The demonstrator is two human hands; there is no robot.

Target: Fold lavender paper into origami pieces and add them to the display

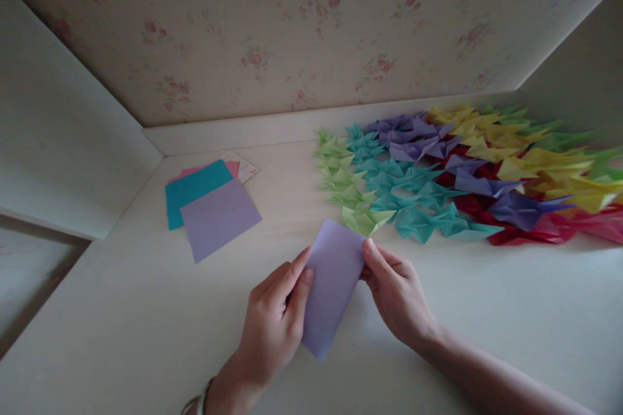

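Note:
A purple sheet of origami paper [335, 282], folded into a long rectangle, is held between my two hands above the white desk. My left hand [275, 314] grips its left edge, thumb and index finger pressed along the side. At the upper right edge, my right hand [396, 292] pinches the paper between thumb and fingers. Just beyond the top of the folded paper sits a light green paper crane [365, 217], the nearest of a row.
Flat sheets lie at the left: a purple one [221, 217] over a teal one [195, 191], with pink beneath. Rows of folded teal cranes [418, 224], purple cranes [423, 146] and yellow cranes [549, 168] fill the right back. A flowered wall [292, 45] borders the desk [146, 324].

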